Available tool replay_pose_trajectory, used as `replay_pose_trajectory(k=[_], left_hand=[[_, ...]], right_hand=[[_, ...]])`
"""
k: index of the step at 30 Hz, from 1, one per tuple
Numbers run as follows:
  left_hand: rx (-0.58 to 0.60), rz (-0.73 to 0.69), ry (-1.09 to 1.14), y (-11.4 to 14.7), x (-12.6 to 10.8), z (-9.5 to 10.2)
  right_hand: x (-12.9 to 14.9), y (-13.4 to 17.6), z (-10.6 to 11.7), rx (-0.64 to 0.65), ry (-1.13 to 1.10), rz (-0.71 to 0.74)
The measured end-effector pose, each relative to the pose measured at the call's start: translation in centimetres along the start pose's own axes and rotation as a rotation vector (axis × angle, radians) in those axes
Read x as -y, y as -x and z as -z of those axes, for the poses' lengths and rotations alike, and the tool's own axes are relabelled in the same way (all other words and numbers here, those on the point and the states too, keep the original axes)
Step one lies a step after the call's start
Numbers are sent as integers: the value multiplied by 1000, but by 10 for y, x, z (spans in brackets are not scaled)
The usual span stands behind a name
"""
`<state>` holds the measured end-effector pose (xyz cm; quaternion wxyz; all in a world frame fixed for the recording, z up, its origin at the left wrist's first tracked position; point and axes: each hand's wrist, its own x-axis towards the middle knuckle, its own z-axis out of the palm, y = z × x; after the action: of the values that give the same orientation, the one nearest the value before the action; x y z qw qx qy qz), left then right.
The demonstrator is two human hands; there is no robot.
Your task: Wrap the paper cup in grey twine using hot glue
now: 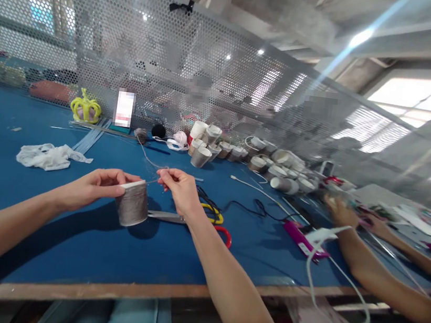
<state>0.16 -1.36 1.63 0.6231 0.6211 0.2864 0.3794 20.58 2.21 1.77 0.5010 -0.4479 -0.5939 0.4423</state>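
Head view, only one. Left hand [93,186]: grip closed on the cord-wrapped cup [132,206] at its white upper edge, thumb on the near side. Right hand [180,188]: thumb and fingertips pinched together on the grey cord [152,180], just beside that edge. Cup sits left of middle, over the near half of the tabletop [106,269], slightly tilted. Cord runs back from the right hand to what looks like a grey yarn ball [140,134] near the far edge.

My read on the step: winding cord round the cup, close to the top since the visible side looks covered almost to the edge. Next move likely calls for steady tension from the right, left turning or steadying the cup, cord laid flush with no gap. Scissors [168,217] lie with the blade tips just beside the cup; worth keeping the cord clear of them.

Hard to tell: cup's far side and inside, left fingertips behind the edge, exact spot where cord meets cup, and whether the base touches the tabletop. Right hand and forearm cover part of the scissors. Co-worker's hands [338,212] near the right end are blurred; both forearms of the wearer are cut off by the frame.
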Motion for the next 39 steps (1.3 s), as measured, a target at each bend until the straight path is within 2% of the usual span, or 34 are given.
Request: replay_pose_trajectory(k=[12, 17, 24, 29, 39], left_hand=[[61, -7, 81, 3, -3, -2], [92, -23, 102, 3, -6, -4], [101, -30, 135, 4, -3, -3], [123, -63, 165, 4, -1, -2], [109, -64, 215, 4, -3, -3]], right_hand=[[-5, 7, -13, 68, 103, -32], [-5, 12, -20, 96, 90, 17], [-10, 15, -27, 44, 68, 18], [-8, 18, -29, 21, 38, -48], [-6, 18, -27, 32, -37, -97]])
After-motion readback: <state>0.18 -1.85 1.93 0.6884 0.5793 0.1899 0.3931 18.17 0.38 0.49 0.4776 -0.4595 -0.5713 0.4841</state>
